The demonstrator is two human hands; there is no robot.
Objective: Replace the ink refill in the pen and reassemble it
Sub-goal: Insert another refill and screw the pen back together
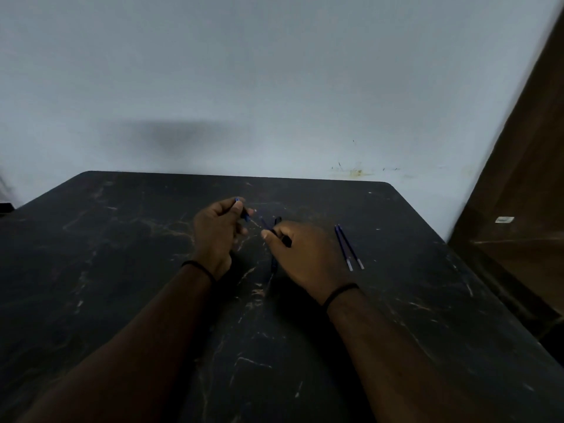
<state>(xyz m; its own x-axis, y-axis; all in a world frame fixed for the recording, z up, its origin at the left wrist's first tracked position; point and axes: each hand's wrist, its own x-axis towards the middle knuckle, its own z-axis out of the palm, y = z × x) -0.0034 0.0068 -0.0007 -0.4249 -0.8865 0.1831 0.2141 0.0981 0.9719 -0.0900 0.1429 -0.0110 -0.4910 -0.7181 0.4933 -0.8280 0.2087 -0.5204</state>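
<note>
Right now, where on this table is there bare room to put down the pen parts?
The table is bare left of the left hand and along the far edge. It is crowded between the right hand and the two refills beside it.

The table (pixel 122 270) is black, veined with pale tan marbling. Two refills (pixel 348 247) on it are dark blue with pale tips. The wall (pixel 274 71) is plain grey-white; both wristbands (pixel 198 268) are black.
</note>
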